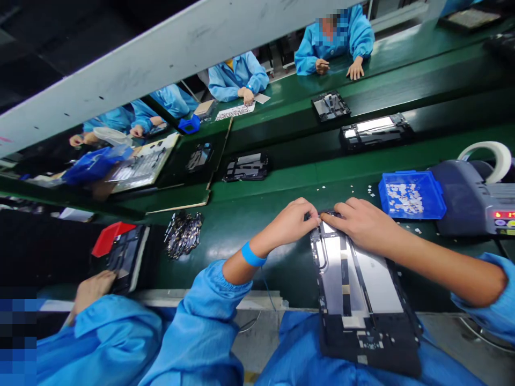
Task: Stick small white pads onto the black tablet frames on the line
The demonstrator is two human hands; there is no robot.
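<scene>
Landmark for this entry: the open device chassis, a dark frame with pale metal panels, lying lengthwise from the green bench back over the lap, near end hanging past the bench edge, probably so its far end sits within easy reach

Left hand meets the chassis at its far edge, fingers curled together and pinched on something small there; what it is I cannot tell. A blue wrist strap with a thin cord rides that wrist, likely for grounding

Right hand lies flat over the far right corner of the chassis, fingers together and pressing down, index tip touching the left fingertips. I judge it steadies the frame while the left does the fine work

Right of the chassis: a blue tray of small white pieces, kept near the hand, then a grey tape dispenser with a white roll

Left of the chassis: a loose heap of small metal parts, well apart. Further left a co-worker's hand rests on another dark unit

Beyond the chassis, more units lie along the bench, with people in blue coats on the other side
</scene>
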